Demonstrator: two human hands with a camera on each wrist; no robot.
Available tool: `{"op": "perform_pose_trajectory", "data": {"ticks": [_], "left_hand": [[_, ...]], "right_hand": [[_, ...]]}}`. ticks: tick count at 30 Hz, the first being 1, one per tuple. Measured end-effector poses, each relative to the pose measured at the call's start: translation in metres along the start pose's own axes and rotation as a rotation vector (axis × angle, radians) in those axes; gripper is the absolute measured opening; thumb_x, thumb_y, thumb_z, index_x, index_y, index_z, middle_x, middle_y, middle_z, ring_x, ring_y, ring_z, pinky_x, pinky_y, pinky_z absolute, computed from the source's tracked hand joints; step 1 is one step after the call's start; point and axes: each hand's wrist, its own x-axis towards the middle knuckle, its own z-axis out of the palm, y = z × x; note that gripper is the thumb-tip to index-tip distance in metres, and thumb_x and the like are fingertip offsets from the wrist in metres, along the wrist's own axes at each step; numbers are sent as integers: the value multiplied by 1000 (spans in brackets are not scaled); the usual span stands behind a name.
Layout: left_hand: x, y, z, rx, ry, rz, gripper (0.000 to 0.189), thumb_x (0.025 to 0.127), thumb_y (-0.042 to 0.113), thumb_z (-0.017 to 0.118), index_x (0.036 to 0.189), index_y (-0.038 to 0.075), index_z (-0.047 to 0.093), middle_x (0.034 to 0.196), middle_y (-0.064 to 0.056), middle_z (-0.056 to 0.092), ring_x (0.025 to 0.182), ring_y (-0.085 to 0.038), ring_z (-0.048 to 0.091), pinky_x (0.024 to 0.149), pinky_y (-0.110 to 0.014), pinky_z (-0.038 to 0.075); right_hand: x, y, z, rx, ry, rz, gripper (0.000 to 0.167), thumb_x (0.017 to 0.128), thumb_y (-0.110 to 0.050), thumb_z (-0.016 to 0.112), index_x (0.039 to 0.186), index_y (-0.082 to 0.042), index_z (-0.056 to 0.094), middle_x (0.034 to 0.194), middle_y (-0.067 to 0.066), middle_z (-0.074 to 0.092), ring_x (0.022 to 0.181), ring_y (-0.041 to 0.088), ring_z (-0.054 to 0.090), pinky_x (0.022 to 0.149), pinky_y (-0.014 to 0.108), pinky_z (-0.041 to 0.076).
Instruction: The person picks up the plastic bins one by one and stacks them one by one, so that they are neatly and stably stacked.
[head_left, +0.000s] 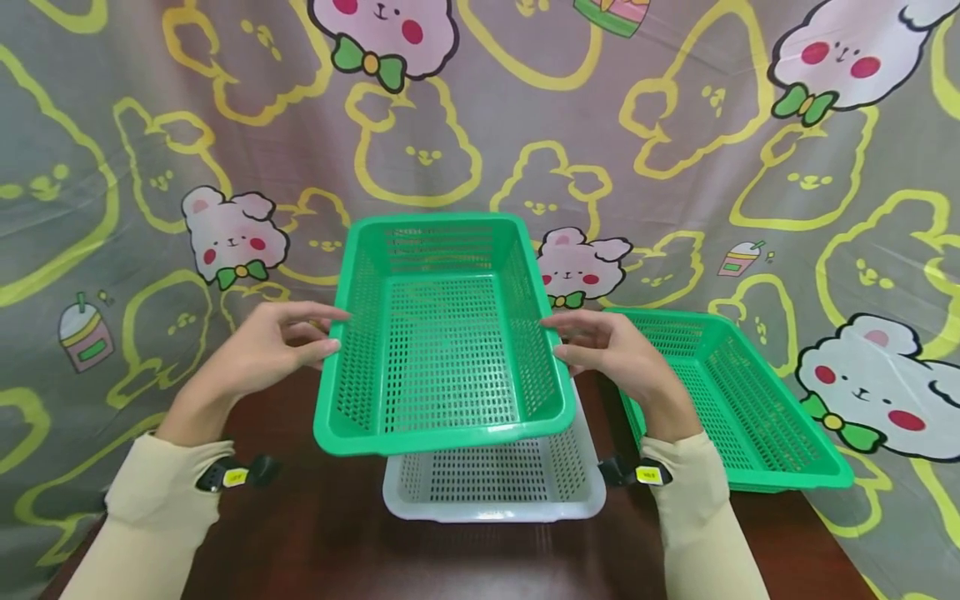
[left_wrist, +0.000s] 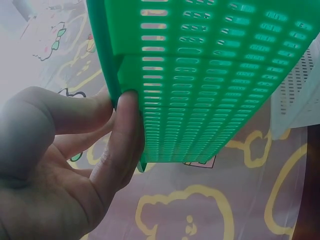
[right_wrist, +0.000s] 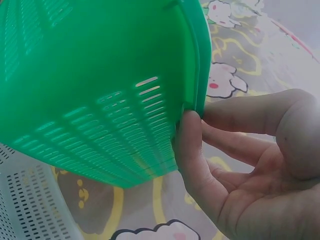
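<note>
A green perforated plastic basket (head_left: 450, 350) is held up in the air between both hands, its open top tilted toward me. My left hand (head_left: 273, 346) pinches the left rim between thumb and fingers; in the left wrist view its fingers (left_wrist: 122, 135) lie against the outer wall below the rim. On the opposite side my right hand (head_left: 611, 346) pinches the right rim the same way, with a finger (right_wrist: 191, 140) under the lip. Below and partly hidden by the green basket, a white perforated basket (head_left: 495, 510) sits on the table.
More green basket rims (head_left: 787, 482), seemingly stacked, stand at the right of the dark brown table (head_left: 315, 533). A patterned curtain (head_left: 420, 142) with cartoon rabbits hangs behind and around the table.
</note>
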Motion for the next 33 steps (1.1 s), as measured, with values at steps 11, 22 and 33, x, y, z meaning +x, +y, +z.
{"op": "perform_pose_trajectory", "data": {"ticks": [11,22,33], "left_hand": [[1,-1,8,-51,-40,16,41,98,10,70,137,1,62,109,-20,70,86,-14,71,76,-28,64],[2,-1,11,-67,-43,13,40,97,8,70,136,0,63,108,-21,70,88,-16,71,77,-28,64],[3,-1,17,-84,-39,10,42,97,10,72,137,2,64,106,-20,71,86,-18,73,78,-30,65]], "right_hand": [[-9,7,-1,2,-1,-7,43,98,-16,70,140,-8,63,141,15,59,87,17,70,82,33,63],[-11,8,-1,26,-5,2,42,98,-17,70,139,-8,63,137,15,60,89,18,68,82,33,63],[-16,9,-4,4,17,18,42,98,-18,71,139,-7,63,141,15,61,90,16,70,82,32,63]]}}
